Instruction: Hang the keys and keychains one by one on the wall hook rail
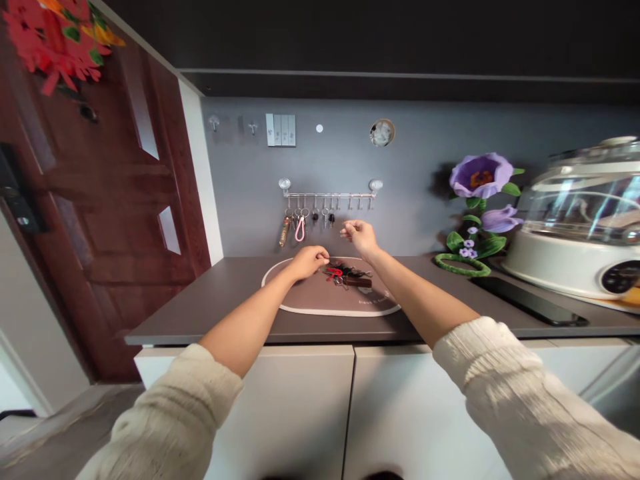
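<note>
My left hand [309,261] is closed, low over a mat [310,299], its fingertips at the left edge of a pile of keys [345,272]. What it holds, if anything, is too small to make out. In the pile show a red piece [334,272] and a brown key holder [359,283]. My right hand [362,237] is raised above the pile, fingers curled and pinched together below the right part of a clear hook rail [330,195]. Anything in that pinch is hidden. On the rail's left hooks hang several keys, a tan key fob [285,231] and a pink loop [300,229].
The wall switches [281,130] are above the rail. To the right stand a purple artificial flower [481,175] and a white appliance [565,260] with a clear cover. A phone [529,300] lies on the counter [200,293]. A dark red door [145,260] is at left.
</note>
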The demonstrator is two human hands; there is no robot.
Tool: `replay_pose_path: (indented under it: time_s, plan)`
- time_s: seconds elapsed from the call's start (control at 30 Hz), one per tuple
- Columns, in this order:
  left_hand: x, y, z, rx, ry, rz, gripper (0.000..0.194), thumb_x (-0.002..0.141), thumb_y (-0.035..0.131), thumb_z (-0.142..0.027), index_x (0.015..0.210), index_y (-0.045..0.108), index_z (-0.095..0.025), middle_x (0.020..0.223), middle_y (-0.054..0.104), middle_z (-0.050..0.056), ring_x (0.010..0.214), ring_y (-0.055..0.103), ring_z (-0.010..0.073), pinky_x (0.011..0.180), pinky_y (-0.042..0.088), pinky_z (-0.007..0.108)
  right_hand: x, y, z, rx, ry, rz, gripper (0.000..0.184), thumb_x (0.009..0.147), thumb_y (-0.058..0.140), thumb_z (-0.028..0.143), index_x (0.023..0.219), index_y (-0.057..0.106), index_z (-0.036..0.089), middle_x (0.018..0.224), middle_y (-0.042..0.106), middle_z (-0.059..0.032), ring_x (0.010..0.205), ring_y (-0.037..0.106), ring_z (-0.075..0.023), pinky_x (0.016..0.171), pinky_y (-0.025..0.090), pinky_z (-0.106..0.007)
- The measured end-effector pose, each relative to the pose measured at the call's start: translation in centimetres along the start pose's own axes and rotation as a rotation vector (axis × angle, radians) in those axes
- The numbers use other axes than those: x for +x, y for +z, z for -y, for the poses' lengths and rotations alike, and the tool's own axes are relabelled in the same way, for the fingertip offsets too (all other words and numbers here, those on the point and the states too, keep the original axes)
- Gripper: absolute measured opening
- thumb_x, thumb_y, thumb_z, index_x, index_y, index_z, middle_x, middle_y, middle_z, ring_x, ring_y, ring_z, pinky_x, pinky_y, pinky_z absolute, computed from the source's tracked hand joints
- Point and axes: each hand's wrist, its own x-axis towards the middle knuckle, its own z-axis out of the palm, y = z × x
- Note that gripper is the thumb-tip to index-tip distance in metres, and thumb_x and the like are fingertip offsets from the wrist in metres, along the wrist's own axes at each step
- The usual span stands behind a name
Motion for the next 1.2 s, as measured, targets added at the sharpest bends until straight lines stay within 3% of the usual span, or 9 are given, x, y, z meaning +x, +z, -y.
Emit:
replay_pose_path:
  time_s: [0.27, 0.53, 0.8, 0.97, 1.2]
  plan:
    - [-0.2, -0.1, -0.1, 0.015, 0.003, 0.020, 0.017, 0.074, 0.052, -0.020, 0.086, 0.061, -0.013, 0.070, 0.062, 0.001, 0.055, 0.055, 0.0097, 0.058, 0.041, 0.022, -2.4, -1.1, -1.3, -0.006, -0.022, 0.057, 0.010, 0.081, 0.047, 0.020, 0.078, 0.055, 0.014, 0.059, 0.056, 0.0011, 0.054, 0.052, -0.0073, 0.064, 0.045, -0.023]
    - [0.0, 0.2, 0.6, 0.106, 0.050, 0.006, 0.017, 0.075, 0.051, -0.022, 0.084, 0.063, -0.014, 0.073, 0.064, 0.002, 0.065, 0.055, 0.0121, 0.065, 0.042, 0.024, -3.4, -2.3, -3.1, -0.359, -0.089, 0.137, 0.023, 0.080, 0.048, 0.036, 0.078, 0.059, 0.015, 0.058, 0.058, 0.0003, 0.053, 0.050, -0.0092, 0.061, 0.041, -0.022]
    - [0.1, 0.4, 0.9, 0.163, 0.040, 0.023, 0.019, 0.075, 0.051, -0.024, 0.086, 0.064, -0.015, 0.080, 0.065, 0.003, 0.072, 0.056, 0.0135, 0.069, 0.042, 0.024, -3.3, -2.8, -3.0, -0.739, -0.131, 0.251, 0.013, 0.077, 0.054, 0.025, 0.072, 0.063, 0.017, 0.065, 0.064, -0.0019, 0.060, 0.053, -0.0112, 0.063, 0.039, -0.022]
    - [-0.1, 0.3, 0.5, 0.187, 0.032, 0.028, 0.020, 0.075, 0.049, -0.023, 0.086, 0.064, -0.015, 0.083, 0.066, 0.004, 0.073, 0.056, 0.0143, 0.069, 0.042, 0.024, -3.3, -3.3, -3.0, -0.730, -0.164, 0.363, 0.008, 0.072, 0.058, 0.022, 0.071, 0.064, 0.018, 0.068, 0.065, -0.0006, 0.065, 0.055, -0.0118, 0.066, 0.040, -0.022]
    - [0.0, 0.4, 1.1, 0.204, 0.034, 0.045, 0.021, 0.076, 0.048, -0.023, 0.086, 0.064, -0.015, 0.080, 0.066, 0.003, 0.071, 0.056, 0.0134, 0.066, 0.041, 0.023, -3.5, -3.9, -2.9, -0.659, -0.086, 0.521, 0.013, 0.068, 0.058, 0.010, 0.074, 0.067, 0.018, 0.068, 0.066, 0.0010, 0.065, 0.057, -0.0107, 0.067, 0.042, -0.021]
